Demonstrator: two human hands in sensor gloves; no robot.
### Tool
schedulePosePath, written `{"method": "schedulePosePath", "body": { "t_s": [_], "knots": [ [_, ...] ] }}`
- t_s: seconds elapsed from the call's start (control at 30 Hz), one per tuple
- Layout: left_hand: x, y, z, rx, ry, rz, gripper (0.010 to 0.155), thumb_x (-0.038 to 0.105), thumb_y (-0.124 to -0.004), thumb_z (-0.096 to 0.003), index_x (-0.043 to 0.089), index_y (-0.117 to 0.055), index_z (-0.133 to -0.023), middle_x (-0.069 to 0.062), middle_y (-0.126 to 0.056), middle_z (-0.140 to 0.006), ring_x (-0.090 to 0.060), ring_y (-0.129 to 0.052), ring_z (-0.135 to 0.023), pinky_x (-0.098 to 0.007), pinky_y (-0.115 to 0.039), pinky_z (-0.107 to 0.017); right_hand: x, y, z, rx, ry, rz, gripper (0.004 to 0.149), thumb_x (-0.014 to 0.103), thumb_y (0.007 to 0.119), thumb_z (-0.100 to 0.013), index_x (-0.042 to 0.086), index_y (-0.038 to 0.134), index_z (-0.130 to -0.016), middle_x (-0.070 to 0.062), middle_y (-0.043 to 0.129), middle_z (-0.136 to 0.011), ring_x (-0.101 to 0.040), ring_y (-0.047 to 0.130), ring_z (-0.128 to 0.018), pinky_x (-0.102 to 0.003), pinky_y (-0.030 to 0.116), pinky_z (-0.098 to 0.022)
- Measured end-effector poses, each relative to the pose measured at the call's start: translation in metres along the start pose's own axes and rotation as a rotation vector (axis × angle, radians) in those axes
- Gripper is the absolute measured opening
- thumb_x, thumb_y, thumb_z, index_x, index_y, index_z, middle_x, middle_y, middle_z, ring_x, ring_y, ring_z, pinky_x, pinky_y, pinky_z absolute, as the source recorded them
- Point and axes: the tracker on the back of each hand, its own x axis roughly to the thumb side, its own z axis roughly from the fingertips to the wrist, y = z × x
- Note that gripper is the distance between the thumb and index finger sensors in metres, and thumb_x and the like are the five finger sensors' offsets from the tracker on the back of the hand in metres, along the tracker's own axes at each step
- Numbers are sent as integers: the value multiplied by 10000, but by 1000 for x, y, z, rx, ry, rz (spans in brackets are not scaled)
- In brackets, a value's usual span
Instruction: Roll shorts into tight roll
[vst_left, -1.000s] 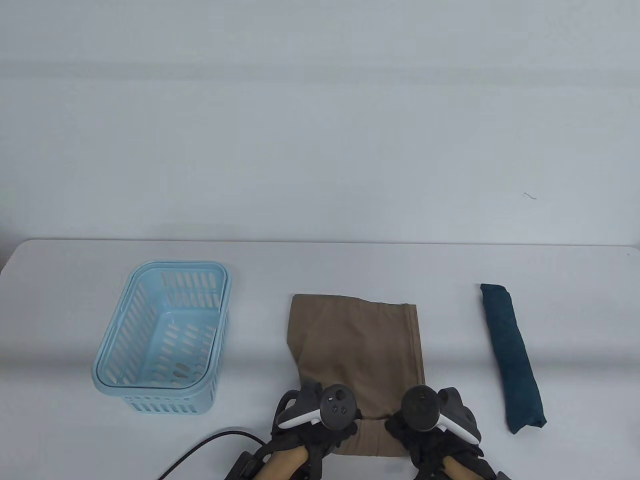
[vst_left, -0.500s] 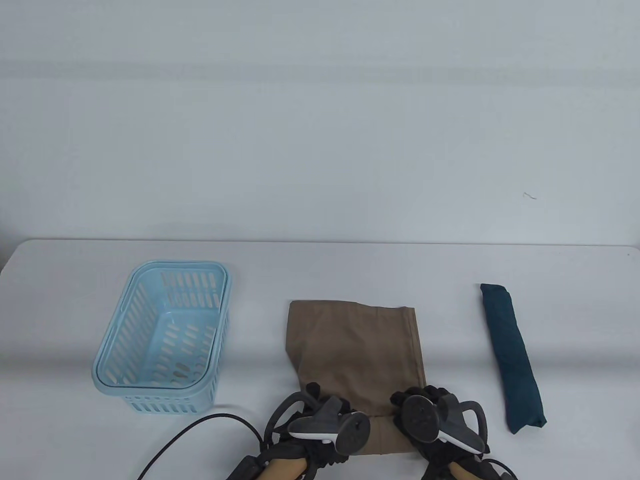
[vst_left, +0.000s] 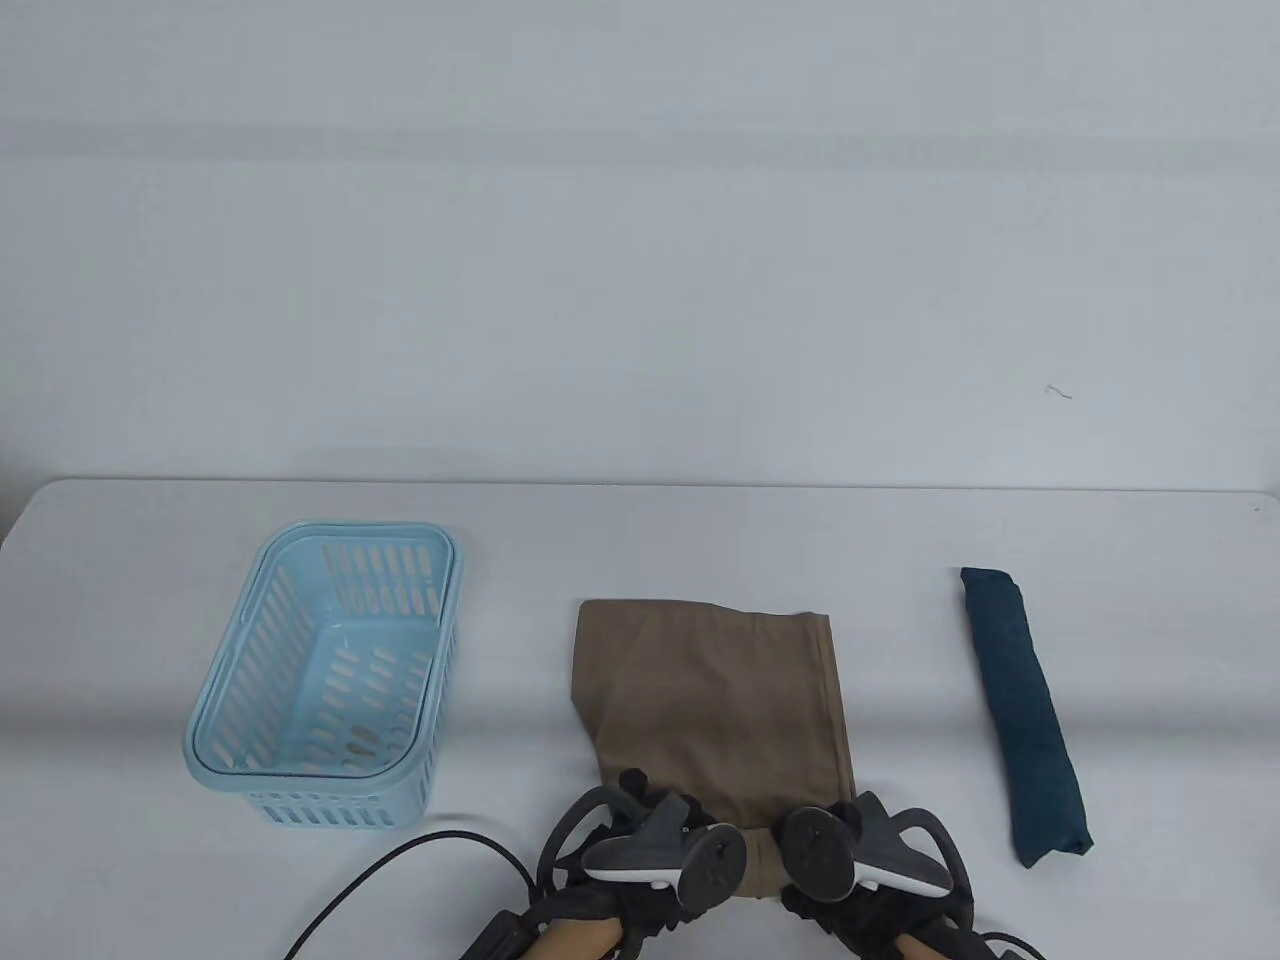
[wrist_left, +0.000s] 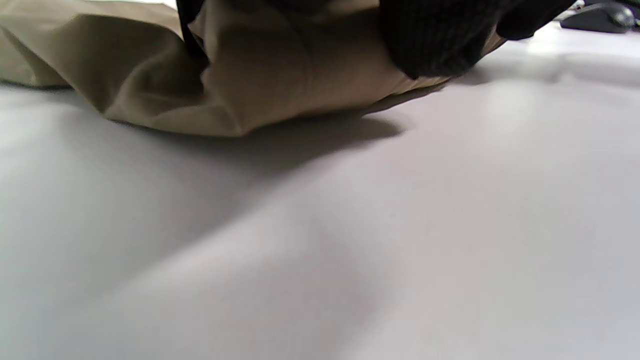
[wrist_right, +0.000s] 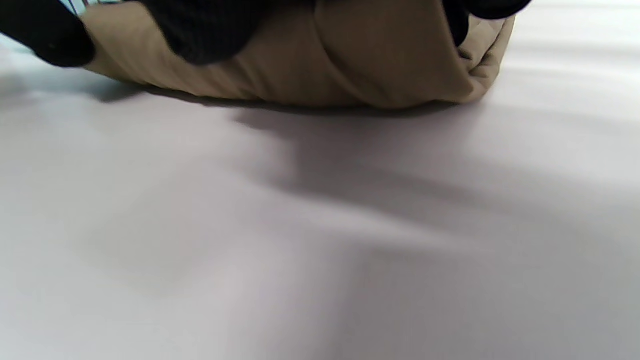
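Observation:
Tan shorts (vst_left: 715, 700) lie folded on the white table, their near end turned over into a short roll (vst_left: 762, 862). My left hand (vst_left: 640, 810) grips the roll's left part, black gloved fingers (wrist_left: 430, 40) curled over the tan cloth (wrist_left: 260, 75). My right hand (vst_left: 850, 815) grips the right part, its fingers (wrist_right: 210, 30) wrapped over the rolled edge (wrist_right: 380, 60). Trackers hide most of both hands in the table view.
A light blue slotted basket (vst_left: 250, 775) stands to the left of the shorts. A dark teal rolled garment (vst_left: 1025, 710) lies to the right. A black cable (vst_left: 400, 870) runs along the near left edge.
Both hands tilted forward and drew closer together over the shorts' near end. The near flap has been turned up into a roll, and the far edge slid slightly nearer.

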Motion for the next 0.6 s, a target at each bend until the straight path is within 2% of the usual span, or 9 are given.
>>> {"method": "schedulePosePath", "body": {
  "t_s": [0.1, 0.27, 0.37, 0.5, 0.6],
  "knots": [
    [-11, 4, 0, -33, 32, 131, 684, 411, -670, -506, 54, -550, -1076, -244, -645, -1065, -436, -717, -935, -758, -406, -670, -10, -2, -2, -10, 18, -139, 638, 400, 585, -493, 95, 522, -1050, -189, 533, -1063, -429, 530, -948, -652, 404, -695],
    [-25, 9, 5, 18, 55, 293, 622, 368, -638, -506, 58, -639, -1045, -222, -845, -981, -399, -906, -836, -755, -480, -657, -20, -2, -3, -21, 30, -339, 614, 415, 532, -496, 84, 624, -1004, -196, 645, -998, -428, 614, -887, -652, 439, -683],
    [-29, 8, 7, 45, 65, 323, 600, 353, -620, -495, 75, -682, -1023, -180, -934, -904, -346, -987, -749, -739, -516, -657, -22, -2, -4, -13, 51, -417, 599, 424, 530, -497, 70, 693, -952, -201, 721, -925, -418, 676, -813, -645, 478, -668],
    [-30, 4, 5, 39, 67, 347, 563, 353, -613, -490, 122, -745, -986, -91, -1010, -778, -275, -1062, -603, -723, -566, -648, -23, 1, -7, -10, 97, -408, 556, 453, 565, -485, 97, 803, -839, -155, 859, -759, -349, 816, -650, -608, 603, -601],
    [-27, -2, 2, 29, 70, 353, 549, 357, -612, -493, 131, -764, -969, -44, -1025, -695, -238, -1066, -512, -701, -607, -644, -21, 4, -9, -24, 136, -334, 524, 464, 579, -476, 121, 835, -778, -110, 892, -663, -308, 849, -563, -582, 651, -560]
  ]
}}
